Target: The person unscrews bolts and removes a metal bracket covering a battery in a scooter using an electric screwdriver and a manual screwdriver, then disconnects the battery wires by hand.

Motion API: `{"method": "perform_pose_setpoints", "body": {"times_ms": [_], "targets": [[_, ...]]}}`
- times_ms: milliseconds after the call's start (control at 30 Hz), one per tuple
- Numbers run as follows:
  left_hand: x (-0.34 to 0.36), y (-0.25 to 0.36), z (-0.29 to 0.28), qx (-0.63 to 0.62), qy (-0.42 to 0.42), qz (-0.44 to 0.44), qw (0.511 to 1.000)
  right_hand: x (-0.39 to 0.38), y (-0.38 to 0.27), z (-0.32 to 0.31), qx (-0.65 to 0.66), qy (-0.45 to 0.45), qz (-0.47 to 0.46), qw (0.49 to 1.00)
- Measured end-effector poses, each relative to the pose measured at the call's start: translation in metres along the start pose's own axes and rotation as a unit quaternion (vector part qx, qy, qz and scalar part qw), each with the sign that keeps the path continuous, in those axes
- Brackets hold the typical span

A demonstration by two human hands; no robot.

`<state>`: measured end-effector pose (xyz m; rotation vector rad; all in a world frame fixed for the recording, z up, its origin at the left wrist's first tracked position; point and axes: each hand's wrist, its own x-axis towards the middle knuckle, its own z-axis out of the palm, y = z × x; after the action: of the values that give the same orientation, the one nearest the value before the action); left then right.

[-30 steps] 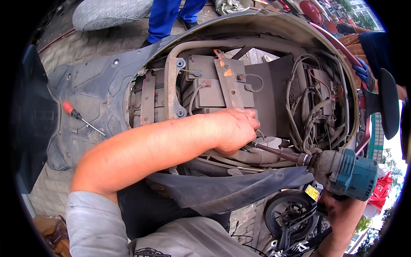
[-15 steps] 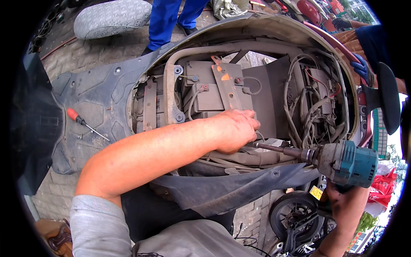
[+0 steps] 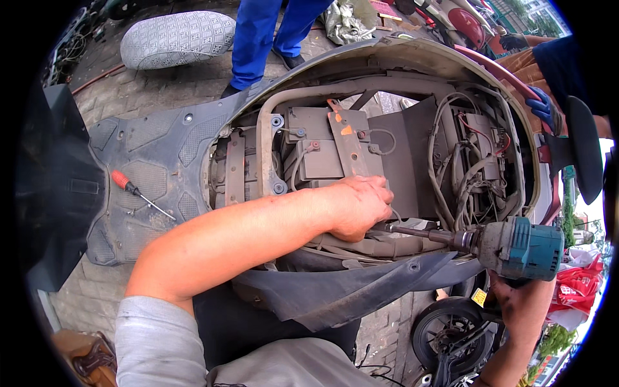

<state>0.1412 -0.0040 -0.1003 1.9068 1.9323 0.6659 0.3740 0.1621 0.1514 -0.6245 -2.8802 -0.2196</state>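
Observation:
My left hand point(image 3: 361, 205) reaches across the scooter's open body, fingers curled at the near end of a rust-and-orange metal strap point(image 3: 345, 135) that lies over dusty grey batteries point(image 3: 320, 166). What its fingers hold, if anything, is hidden. My right hand point(image 3: 516, 300) grips a teal and grey power driver point(image 3: 523, 248) from below, its handle mostly hidden. The driver's long socket shaft point(image 3: 422, 233) points left, and its tip lies right beside my left fingers.
A red-handled screwdriver point(image 3: 134, 189) rests on the footboard point(image 3: 145, 138). Wire bundles point(image 3: 461, 161) fill the right bay. A loose black side panel point(image 3: 342, 290) hangs at the near edge. Beyond are a patterned seat point(image 3: 179, 40), a person in blue trousers point(image 3: 258, 42), and another's gloved hand point(image 3: 545, 109).
The whole view has shifted slightly, so the scooter appears a little lower and further right. My hands and the driver keep nearly the same position against the batteries.

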Motion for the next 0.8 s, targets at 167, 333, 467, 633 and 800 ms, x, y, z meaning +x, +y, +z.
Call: {"method": "perform_pose_setpoints", "body": {"times_ms": [167, 333, 467, 633, 800], "targets": [[0.001, 0.001, 0.0, 0.014, -0.01, 0.004, 1.0, -0.002, 0.003, 0.011, -0.027, 0.058, -0.025, 0.998], [0.002, 0.002, 0.002, 0.014, 0.003, 0.005, 1.0, 0.0, 0.012, 0.01, -0.023, 0.018, 0.001, 1.0], [0.001, 0.002, 0.003, 0.013, 0.012, 0.009, 1.0, -0.002, 0.021, 0.013, -0.058, 0.03, -0.02, 0.998], [0.001, 0.003, 0.001, 0.014, 0.009, 0.009, 1.0, 0.0, 0.019, 0.012, -0.059, 0.036, -0.037, 0.997], [0.002, 0.003, 0.001, 0.009, 0.01, 0.009, 1.0, 0.002, 0.018, 0.007, -0.06, 0.01, -0.036, 0.997]]}}
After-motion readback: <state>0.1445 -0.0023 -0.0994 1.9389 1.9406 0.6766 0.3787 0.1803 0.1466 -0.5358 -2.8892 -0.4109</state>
